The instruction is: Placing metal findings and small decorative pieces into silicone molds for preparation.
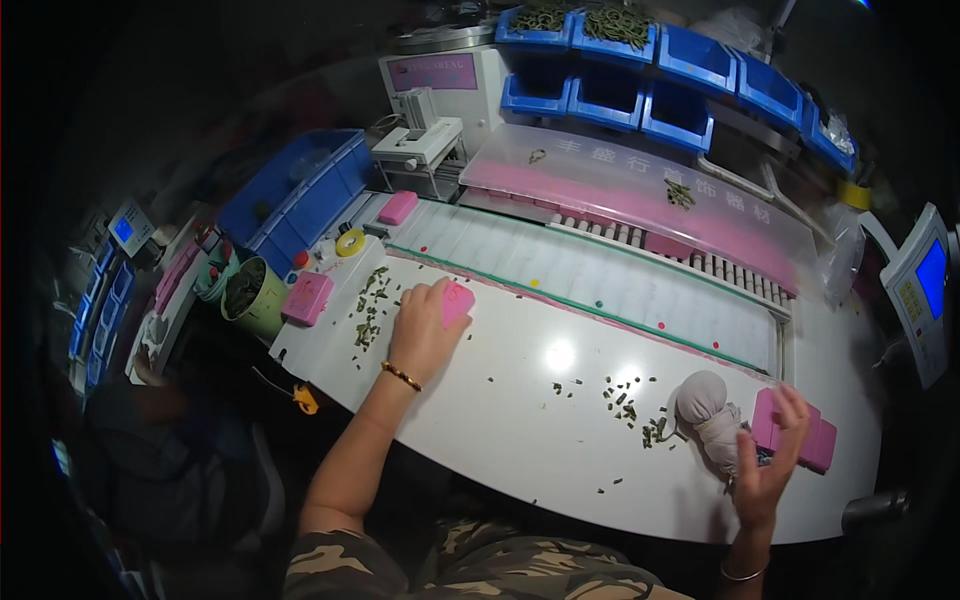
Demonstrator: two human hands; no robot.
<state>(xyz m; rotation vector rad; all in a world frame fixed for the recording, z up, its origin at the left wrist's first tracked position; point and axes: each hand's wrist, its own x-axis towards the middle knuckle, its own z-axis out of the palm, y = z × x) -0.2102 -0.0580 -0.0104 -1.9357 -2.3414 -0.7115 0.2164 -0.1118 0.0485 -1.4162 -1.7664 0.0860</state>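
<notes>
White tabletop (520, 450) across the middle, with a curved near edge. Along its far edge, a long white strip (600, 290) bordered in green, and behind that a clear cover (640, 190) with pink underneath. Above, two rows of blue bins (697, 55), two of the upper ones heaped with green material. Off the far left corner, a large blue tote (330, 180); past the right edge, a blue-lit screen (933, 280). Just outside the left edge, a pale green bucket (248, 310).

Toward the left end of the tabletop, near the strip, left hand (425, 320) curled around a pink block (458, 302), with thumb on the near side and fingers over the other. By the right end, right hand (768, 465) loosely spread, with thumb well away from fingers, between a grey cloth-wrapped bundle (703, 398) and a pink box (820, 445); cannot tell whether touching either. At the left corner, a pink case (308, 298), with a yellow tape roll (350, 242) near it.

Smallest of all, short green pieces (655, 432): scattered beside the bundle and loosely grouped near the left edge. On the strip, a few red dots (661, 325).
</notes>
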